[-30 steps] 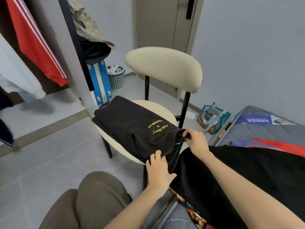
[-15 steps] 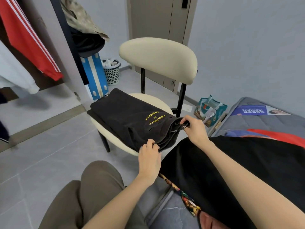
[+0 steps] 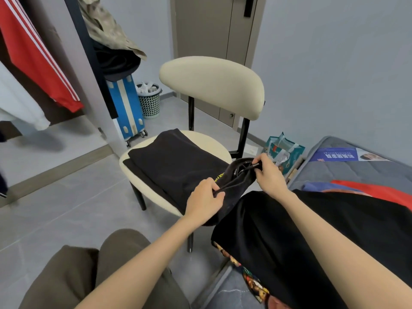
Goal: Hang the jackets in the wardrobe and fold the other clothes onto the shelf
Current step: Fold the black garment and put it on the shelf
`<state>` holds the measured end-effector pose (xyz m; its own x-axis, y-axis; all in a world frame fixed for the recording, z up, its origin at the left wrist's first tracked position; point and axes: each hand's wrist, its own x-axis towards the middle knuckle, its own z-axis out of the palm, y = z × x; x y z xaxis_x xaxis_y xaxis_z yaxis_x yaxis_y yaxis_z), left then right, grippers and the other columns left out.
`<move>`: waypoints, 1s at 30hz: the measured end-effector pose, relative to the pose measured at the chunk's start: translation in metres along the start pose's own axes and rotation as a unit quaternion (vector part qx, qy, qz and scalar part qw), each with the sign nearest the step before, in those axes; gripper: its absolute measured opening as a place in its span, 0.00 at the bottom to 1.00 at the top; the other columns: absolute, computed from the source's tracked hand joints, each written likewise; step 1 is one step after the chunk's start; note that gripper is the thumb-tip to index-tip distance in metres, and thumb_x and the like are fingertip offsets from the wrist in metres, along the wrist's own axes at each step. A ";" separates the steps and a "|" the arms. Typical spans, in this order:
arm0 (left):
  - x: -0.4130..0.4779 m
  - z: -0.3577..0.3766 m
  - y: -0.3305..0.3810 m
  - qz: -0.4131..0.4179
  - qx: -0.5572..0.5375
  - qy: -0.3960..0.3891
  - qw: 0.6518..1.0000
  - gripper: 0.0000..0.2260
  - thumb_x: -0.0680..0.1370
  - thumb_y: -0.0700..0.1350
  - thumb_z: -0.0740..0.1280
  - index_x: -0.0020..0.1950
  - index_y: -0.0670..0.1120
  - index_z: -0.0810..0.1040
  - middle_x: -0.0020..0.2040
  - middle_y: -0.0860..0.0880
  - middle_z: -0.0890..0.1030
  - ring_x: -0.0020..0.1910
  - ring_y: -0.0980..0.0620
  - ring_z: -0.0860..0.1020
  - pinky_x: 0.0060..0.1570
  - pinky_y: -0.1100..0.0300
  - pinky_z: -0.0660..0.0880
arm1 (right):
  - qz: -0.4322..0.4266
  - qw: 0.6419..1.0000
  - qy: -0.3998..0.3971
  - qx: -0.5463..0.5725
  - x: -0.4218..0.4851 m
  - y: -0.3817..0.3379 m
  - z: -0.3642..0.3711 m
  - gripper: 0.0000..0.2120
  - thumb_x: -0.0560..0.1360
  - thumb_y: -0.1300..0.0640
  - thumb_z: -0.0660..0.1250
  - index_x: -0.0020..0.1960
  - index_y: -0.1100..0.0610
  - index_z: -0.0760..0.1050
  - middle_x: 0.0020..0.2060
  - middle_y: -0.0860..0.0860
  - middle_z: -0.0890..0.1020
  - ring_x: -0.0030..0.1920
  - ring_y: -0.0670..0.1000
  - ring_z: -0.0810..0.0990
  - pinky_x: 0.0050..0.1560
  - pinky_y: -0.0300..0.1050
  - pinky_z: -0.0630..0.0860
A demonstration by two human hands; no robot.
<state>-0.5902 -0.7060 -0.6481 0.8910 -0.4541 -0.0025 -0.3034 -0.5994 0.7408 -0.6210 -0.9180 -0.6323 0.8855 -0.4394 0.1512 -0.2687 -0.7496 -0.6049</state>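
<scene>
Black trousers (image 3: 178, 166) with yellow lettering lie folded on the cream chair (image 3: 211, 83) in front of me. Both hands grip the waistband end, which is lifted and curled back over the fabric. My left hand (image 3: 204, 200) pinches the near corner and my right hand (image 3: 268, 175) holds the far corner by the drawstring. A red jacket (image 3: 38, 52) with white stripes and a white garment (image 3: 17, 105) hang in the wardrobe at the left. More clothes, black (image 3: 312, 230) and red (image 3: 374, 190), lie across my lap and the bed at the right.
A blue suitcase (image 3: 127, 108) and a mesh waste basket (image 3: 149, 101) stand behind the chair by the closed door. A camouflage garment (image 3: 107, 27) hangs on the wardrobe's edge. A teal bag (image 3: 283, 150) sits on the floor beside the grey mattress (image 3: 347, 170). My knees (image 3: 93, 264) are at the bottom.
Both hands have lifted the waistband end of the trousers off the chair edge and rolled it back over the yellow lettering, which is now mostly covered.
</scene>
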 end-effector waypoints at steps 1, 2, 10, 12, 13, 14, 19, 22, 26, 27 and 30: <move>0.009 -0.009 -0.006 -0.009 -0.044 0.004 0.999 0.08 0.75 0.51 0.68 0.40 0.54 0.70 0.43 0.58 0.75 0.40 0.59 0.74 0.38 0.61 0.66 | 0.000 0.999 0.009 0.033 0.009 -0.010 0.003 0.09 0.79 0.65 0.59 0.54 0.53 0.65 0.50 0.52 0.77 0.47 0.54 0.77 0.45 0.50 0.74; 0.017 -0.018 -0.013 -0.021 -0.094 0.012 0.995 0.08 0.75 0.51 0.69 0.40 0.53 0.71 0.42 0.57 0.77 0.40 0.61 0.75 0.37 0.64 0.67 | 0.000 0.998 0.016 0.062 0.018 -0.021 0.006 0.10 0.79 0.66 0.59 0.54 0.53 0.64 0.50 0.53 0.77 0.47 0.56 0.78 0.45 0.51 0.75; 0.086 -0.061 -0.065 -0.078 -0.207 0.161 0.962 0.05 0.77 0.44 0.69 0.49 0.49 0.75 0.48 0.54 0.79 0.47 0.61 0.77 0.42 0.73 0.70 | 0.056 0.981 -0.010 0.183 0.083 -0.078 0.059 0.13 0.79 0.67 0.58 0.61 0.57 0.63 0.57 0.55 0.75 0.49 0.57 0.80 0.53 0.52 0.78; 0.097 -0.069 -0.076 -0.098 -0.168 0.204 0.959 0.08 0.79 0.41 0.66 0.57 0.47 0.73 0.54 0.51 0.77 0.50 0.56 0.78 0.46 0.71 0.70 | 0.034 0.985 -0.059 0.156 0.083 -0.075 0.078 0.19 0.79 0.67 0.59 0.68 0.56 0.63 0.65 0.53 0.71 0.58 0.53 0.77 0.59 0.44 0.72; 0.098 -0.071 -0.081 -0.088 -0.129 0.224 0.962 0.10 0.80 0.41 0.64 0.60 0.46 0.73 0.57 0.50 0.75 0.53 0.54 0.76 0.51 0.67 0.70 | 0.013 0.987 -0.086 0.136 0.080 -0.071 0.089 0.21 0.79 0.67 0.60 0.70 0.55 0.63 0.68 0.53 0.69 0.63 0.53 0.73 0.63 0.42 0.68; 0.097 -0.071 -0.084 -0.055 -0.083 0.236 0.967 0.10 0.80 0.40 0.63 0.62 0.46 0.73 0.59 0.50 0.73 0.56 0.54 0.75 0.56 0.65 0.68 | -0.013 0.988 -0.106 0.111 0.076 -0.065 0.099 0.23 0.78 0.66 0.61 0.71 0.55 0.63 0.70 0.52 0.68 0.68 0.53 0.69 0.66 0.40 0.64; 0.072 -0.016 -0.073 0.178 0.200 0.126 0.955 0.15 0.81 0.46 0.56 0.61 0.46 0.79 0.63 0.49 0.77 0.67 0.50 0.71 0.72 0.48 0.59 | -0.028 0.975 -0.203 -0.085 0.057 -0.030 0.147 0.24 0.83 0.50 0.52 0.78 0.42 0.51 0.79 0.47 0.49 0.78 0.56 0.45 0.75 0.62 0.44; 0.064 0.014 -0.089 0.093 0.314 -0.027 0.945 0.24 0.84 0.53 0.49 0.78 0.45 0.57 0.79 0.47 0.57 0.78 0.48 0.51 0.75 0.48 0.39 | 0.031 0.959 -0.243 -0.145 0.049 -0.009 0.158 0.24 0.82 0.41 0.45 0.75 0.33 0.41 0.78 0.42 0.40 0.77 0.60 0.37 0.73 0.65 0.38; 0.062 0.008 -0.119 0.123 0.349 -0.070 0.926 0.28 0.83 0.58 0.45 0.80 0.46 0.46 0.80 0.48 0.44 0.78 0.49 0.42 0.72 0.52 0.31 | 0.082 0.944 -0.280 -0.153 0.046 0.013 0.153 0.23 0.81 0.38 0.43 0.73 0.30 0.37 0.77 0.43 0.38 0.77 0.60 0.37 0.74 0.65 0.40; 0.063 0.005 -0.121 0.131 0.341 -0.085 0.927 0.30 0.82 0.61 0.44 0.80 0.46 0.45 0.80 0.48 0.43 0.78 0.49 0.41 0.72 0.53 0.31 | 0.070 0.944 -0.284 -0.151 0.047 0.015 0.152 0.24 0.82 0.40 0.43 0.74 0.32 0.37 0.78 0.46 0.38 0.77 0.57 0.37 0.74 0.64 0.39; 0.062 0.001 -0.127 0.150 0.293 -0.144 0.933 0.41 0.75 0.72 0.47 0.79 0.49 0.41 0.78 0.47 0.35 0.77 0.48 0.35 0.71 0.54 0.28 | 0.082 0.963 -0.250 -0.058 0.042 0.011 0.151 0.24 0.83 0.42 0.49 0.76 0.37 0.46 0.78 0.53 0.37 0.78 0.57 0.41 0.76 0.60 0.42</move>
<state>-0.4965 -0.6586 -0.7432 0.6339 -0.7672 -0.0976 -0.7326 -0.6361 0.2422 -0.5293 -0.8701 -0.7501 0.8917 -0.2854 -0.3512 -0.4352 -0.7533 -0.4930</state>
